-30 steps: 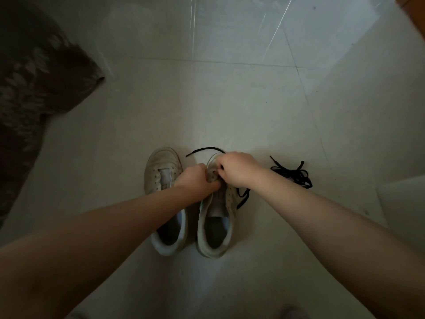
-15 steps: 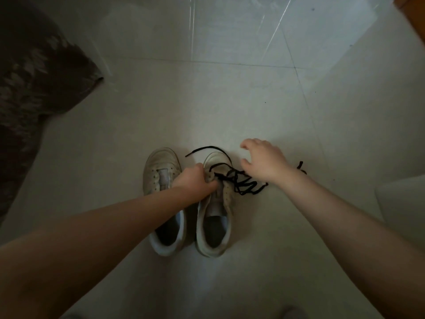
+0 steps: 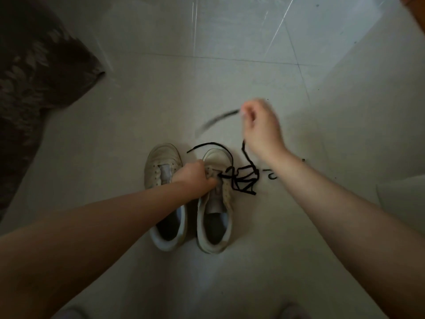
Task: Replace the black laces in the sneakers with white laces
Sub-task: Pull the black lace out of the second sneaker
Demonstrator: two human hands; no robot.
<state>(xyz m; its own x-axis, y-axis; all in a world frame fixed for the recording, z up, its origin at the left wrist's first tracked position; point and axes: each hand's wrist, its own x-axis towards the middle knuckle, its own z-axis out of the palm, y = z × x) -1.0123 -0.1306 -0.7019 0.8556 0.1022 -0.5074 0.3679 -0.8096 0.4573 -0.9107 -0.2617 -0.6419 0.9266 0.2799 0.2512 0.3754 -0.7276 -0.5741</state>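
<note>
Head view: two sneakers (image 3: 190, 196); right hand (image 3: 262, 127) pinches one black lace (image 3: 241, 178)

Two worn white sneakers (image 3: 181, 194) side by side; black lace (image 3: 243, 180) half-unthreaded from right one.

dim indoor shot, streaky glare on floor tiles (image 3: 230, 31) at top of frame, right hand (image 3: 261, 127) and black lace (image 3: 218, 120) motion-blurred, wide-angle bending at edges, soft shadows

A home: tiled floor (image 3: 230, 88), patterned rug (image 3: 34, 77), worn sneakers (image 3: 213, 203).
</note>
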